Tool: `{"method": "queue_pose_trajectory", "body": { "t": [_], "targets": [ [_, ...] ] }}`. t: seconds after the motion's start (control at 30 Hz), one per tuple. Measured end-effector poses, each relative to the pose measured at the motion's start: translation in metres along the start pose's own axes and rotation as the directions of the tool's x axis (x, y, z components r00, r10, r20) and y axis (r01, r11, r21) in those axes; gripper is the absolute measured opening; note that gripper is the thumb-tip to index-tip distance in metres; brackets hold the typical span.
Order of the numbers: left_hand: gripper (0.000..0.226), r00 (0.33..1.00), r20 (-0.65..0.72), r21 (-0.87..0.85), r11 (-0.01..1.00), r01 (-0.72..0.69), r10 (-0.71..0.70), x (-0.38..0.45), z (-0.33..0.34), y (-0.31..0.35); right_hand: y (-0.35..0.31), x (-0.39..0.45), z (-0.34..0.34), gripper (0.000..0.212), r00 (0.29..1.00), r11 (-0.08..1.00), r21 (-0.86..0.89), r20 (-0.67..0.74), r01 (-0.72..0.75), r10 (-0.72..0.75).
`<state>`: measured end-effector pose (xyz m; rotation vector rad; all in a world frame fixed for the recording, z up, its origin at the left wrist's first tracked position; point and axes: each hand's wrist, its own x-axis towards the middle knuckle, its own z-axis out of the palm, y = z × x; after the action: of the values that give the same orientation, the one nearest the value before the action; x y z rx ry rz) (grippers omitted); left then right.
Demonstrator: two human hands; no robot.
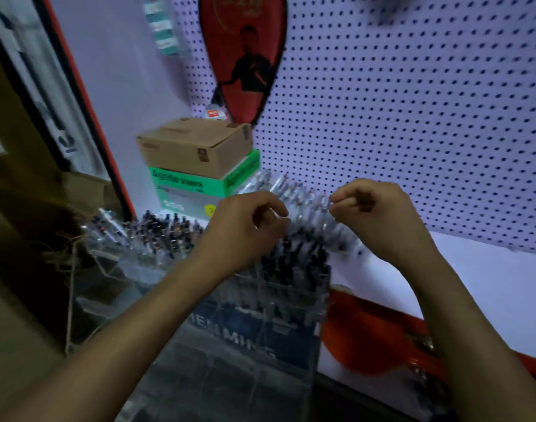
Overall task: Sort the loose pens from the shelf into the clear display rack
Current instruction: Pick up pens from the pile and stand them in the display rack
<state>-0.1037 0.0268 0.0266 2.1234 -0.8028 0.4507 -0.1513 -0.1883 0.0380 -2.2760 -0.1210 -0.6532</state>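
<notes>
- Forearms, nearest; left hand (248, 220) and right hand (379, 214) over clear display rack (260, 303).
- Fingers (341, 198): curled, pinching loose pens (306, 205) between both hands.
- Risk: bundle may slip and scatter across the shelf (473, 284); blur hides grip detail.

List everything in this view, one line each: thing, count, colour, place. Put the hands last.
clear display rack: one, transparent with a blue label, front centre of the shelf, full of dark-capped pens.
loose pens: a bundle, count unclear in the blur, clear-bodied, between the two hands behind the rack.
second clear rack: one, transparent, left of the first, also holding pens.
cardboard box: one, brown, on top of the green box.
green box: one, green and grey, back left.
racket cover: one, red and black, hanging on the pegboard.
pegboard: one, white, back wall.
left hand: curled at the pens.
right hand: pinching the pens.
</notes>
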Motion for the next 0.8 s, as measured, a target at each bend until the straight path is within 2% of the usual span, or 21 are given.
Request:
{"method": "queue_pose_trajectory", "body": {
  "t": [0.13, 0.23, 0.37, 0.47, 0.57, 0.63, 0.7, 0.8],
  "targets": [
    [0.009, 0.986, 0.162, 0.08, 0.996, -0.04, 0.027, 0.031, 0.036, 0.014, 0.05, -0.015, -0.032, 0.013, 0.981, 0.972, -0.137, -0.057, -0.19, 0.184],
    [0.006, 0.95, 0.307, 0.071, 0.995, -0.072, 0.047, 0.054, 0.064, 0.028, 0.093, -0.021, -0.047, 0.018, 0.941, 0.911, -0.24, -0.053, -0.336, 0.334],
    [0.012, 0.884, 0.464, 0.16, 0.977, -0.139, 0.05, 0.085, 0.101, 0.046, 0.128, -0.024, -0.05, 0.019, 0.881, 0.853, -0.237, -0.024, -0.465, 0.473],
    [0.016, 0.805, 0.591, 0.304, 0.911, -0.277, 0.048, 0.101, 0.128, 0.052, 0.141, -0.024, -0.04, 0.029, 0.871, 0.855, -0.22, 0.041, -0.47, 0.489],
    [0.016, 0.732, 0.681, 0.378, 0.854, -0.358, 0.005, 0.118, 0.151, 0.05, 0.144, -0.022, -0.029, 0.041, 0.891, 0.884, -0.253, 0.131, -0.394, 0.435],
    [0.014, 0.731, 0.682, 0.413, 0.837, -0.359, -0.022, 0.129, 0.163, 0.048, 0.145, -0.02, -0.021, 0.049, 0.898, 0.889, -0.302, 0.172, -0.343, 0.405],
    [0.014, 0.751, 0.66, 0.406, 0.847, -0.343, -0.012, 0.135, 0.173, 0.045, 0.148, -0.017, -0.014, 0.052, 0.901, 0.858, -0.425, 0.181, -0.289, 0.393],
    [0.018, 0.775, 0.631, 0.36, 0.876, -0.322, 0.026, 0.135, 0.188, 0.041, 0.148, -0.015, -0.008, 0.042, 0.907, 0.822, -0.513, 0.174, -0.249, 0.383]
  ]
}}
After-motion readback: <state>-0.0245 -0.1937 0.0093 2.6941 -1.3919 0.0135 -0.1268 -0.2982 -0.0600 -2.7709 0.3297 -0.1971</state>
